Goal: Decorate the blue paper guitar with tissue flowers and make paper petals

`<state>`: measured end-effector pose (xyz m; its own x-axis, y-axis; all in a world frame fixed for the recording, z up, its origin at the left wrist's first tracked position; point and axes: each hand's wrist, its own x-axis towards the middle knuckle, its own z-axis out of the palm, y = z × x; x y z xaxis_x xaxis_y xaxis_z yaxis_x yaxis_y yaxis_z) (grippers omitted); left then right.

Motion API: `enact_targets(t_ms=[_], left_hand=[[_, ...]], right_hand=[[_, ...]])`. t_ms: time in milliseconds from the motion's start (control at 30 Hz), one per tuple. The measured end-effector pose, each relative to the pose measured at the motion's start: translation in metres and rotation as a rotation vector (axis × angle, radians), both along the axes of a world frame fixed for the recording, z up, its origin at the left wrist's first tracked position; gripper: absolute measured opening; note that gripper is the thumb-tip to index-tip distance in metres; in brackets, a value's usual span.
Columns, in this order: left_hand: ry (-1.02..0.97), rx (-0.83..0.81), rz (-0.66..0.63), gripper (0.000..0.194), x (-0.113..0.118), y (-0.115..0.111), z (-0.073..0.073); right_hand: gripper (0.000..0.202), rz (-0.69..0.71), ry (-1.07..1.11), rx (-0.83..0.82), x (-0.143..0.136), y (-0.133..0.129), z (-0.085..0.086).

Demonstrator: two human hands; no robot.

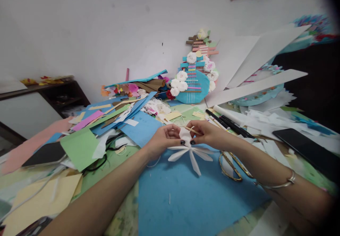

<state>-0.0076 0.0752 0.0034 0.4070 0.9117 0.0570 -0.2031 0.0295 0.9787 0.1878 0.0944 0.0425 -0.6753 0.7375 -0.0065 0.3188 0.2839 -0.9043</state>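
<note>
A white paper flower point(195, 161) with several long narrow petals spreads out below my fingertips, over a blue sheet point(196, 200). My left hand point(166, 138) pinches its white upper part point(185, 135) from the left. From the right, my right hand point(205, 133) presses the same paper between thumb and fingers. A thin wooden stick point(193, 130) also lies in the fingers of my right hand, slanting across behind the paper. Both thumbs nearly meet at the narrow base of the petals.
Gold-handled scissors point(230, 167) lie beside my right wrist, with black pens point(236, 126) behind them. A phone point(305, 147) is at the right. A blue paper instrument with white flowers point(195, 87) leans on the wall. Coloured paper sheets point(79, 147) pile up at the left.
</note>
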Motion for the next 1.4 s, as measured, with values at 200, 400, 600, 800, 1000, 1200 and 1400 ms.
enact_targets(t_ms=[200, 400, 600, 800, 1000, 1200, 1400], left_hand=[[0.061, -0.023, -0.049, 0.038, -0.001, 0.0, -0.004], [0.049, 0.015, -0.013, 0.037, 0.0, 0.0, -0.002], [0.052, 0.009, -0.056, 0.039, 0.001, -0.001, -0.001], [0.106, 0.046, -0.073, 0.04, 0.0, -0.001, 0.002], [0.119, 0.061, -0.059, 0.041, 0.002, 0.0, 0.002], [0.089, 0.058, -0.017, 0.04, 0.003, 0.0, 0.0], [0.1, 0.072, 0.032, 0.036, 0.003, 0.0, 0.002]], right_hand=[[0.022, -0.016, 0.032, -0.051, -0.002, 0.001, -0.001], [0.038, 0.054, 0.104, -0.12, 0.0, 0.004, -0.004], [0.032, 0.06, 0.071, -0.103, -0.001, 0.001, 0.001], [0.037, 0.027, 0.045, -0.134, 0.001, 0.002, -0.003], [0.039, -0.012, 0.018, -0.106, 0.0, 0.002, -0.006], [0.034, -0.052, -0.041, -0.008, -0.002, -0.002, -0.003], [0.022, 0.03, -0.112, 0.27, -0.001, -0.006, 0.009]])
